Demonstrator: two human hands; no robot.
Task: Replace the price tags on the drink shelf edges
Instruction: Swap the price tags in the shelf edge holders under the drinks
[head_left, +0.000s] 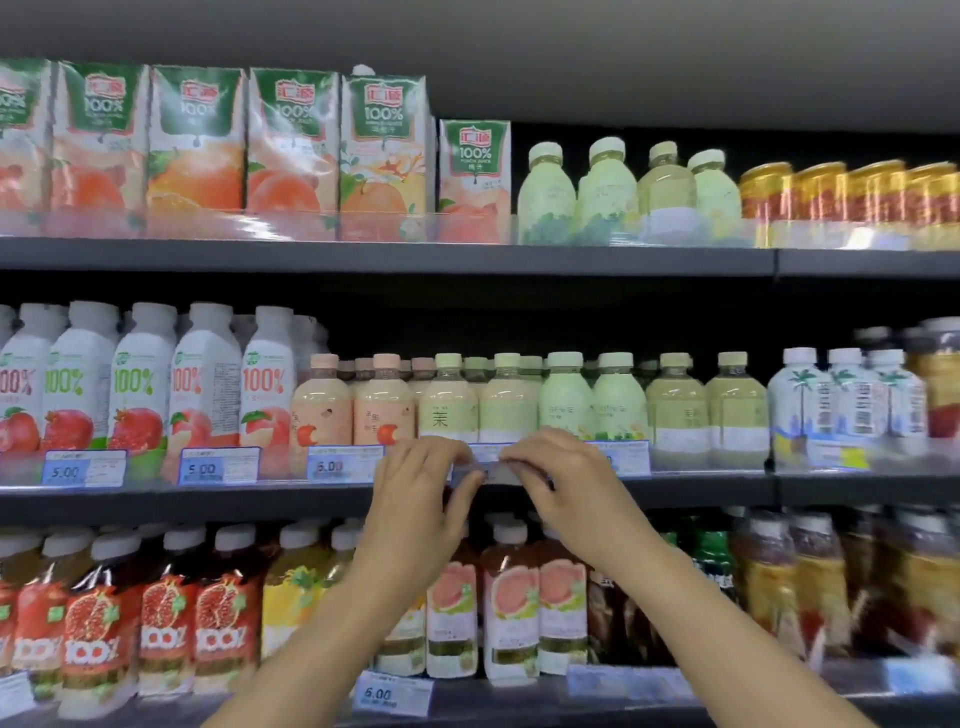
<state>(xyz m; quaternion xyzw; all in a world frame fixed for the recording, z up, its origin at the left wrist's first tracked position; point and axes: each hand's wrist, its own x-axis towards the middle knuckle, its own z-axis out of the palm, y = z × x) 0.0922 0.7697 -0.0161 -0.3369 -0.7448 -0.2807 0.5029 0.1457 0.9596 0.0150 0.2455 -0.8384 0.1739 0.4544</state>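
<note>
Both my hands are raised to the front edge of the middle shelf (701, 491). Between them is a small price tag (485, 465), white and blue, partly hidden by my fingers. My left hand (421, 499) pinches its left end with curled fingers. My right hand (556, 483) pinches its right end. The tag sits in front of pale green tea bottles (449, 400). Other blue tags hang along the same edge: one reading 5.00 (83, 467), a second 5.00 (218, 466), a 6.00 tag (343, 463) and one just right of my right hand (626, 457).
Juice cartons (291, 140), green bottles and gold cans fill the top shelf. White 100% juice bottles (140, 379) stand at the middle left, coconut drink bottles (841, 405) at the right. The lower shelf holds pomegranate and grapefruit bottles, with a 6.00 tag (392, 693) on its edge.
</note>
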